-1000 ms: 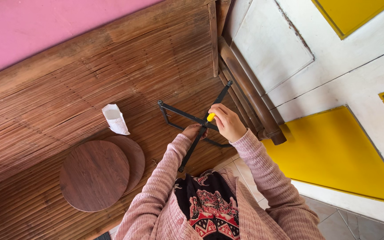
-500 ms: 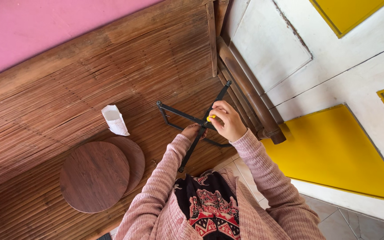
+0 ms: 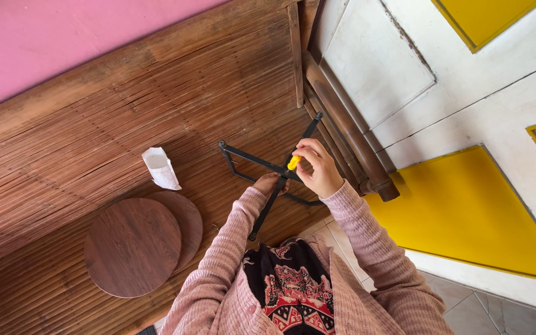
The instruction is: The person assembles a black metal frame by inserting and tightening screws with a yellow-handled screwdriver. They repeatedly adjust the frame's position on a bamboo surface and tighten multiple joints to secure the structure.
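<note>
Head view: hands (image 3: 299,177) on black frame (image 3: 268,170)

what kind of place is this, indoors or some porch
Likely a house porch or veranda: a woven bamboo platform beside a white and yellow panelled door, with floor tiles below.

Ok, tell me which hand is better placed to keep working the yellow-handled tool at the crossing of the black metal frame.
Right. The right hand already grips the yellow-handled tool at the black metal frame crossing; the left hand rests under the bars, probably steadying them.
</note>
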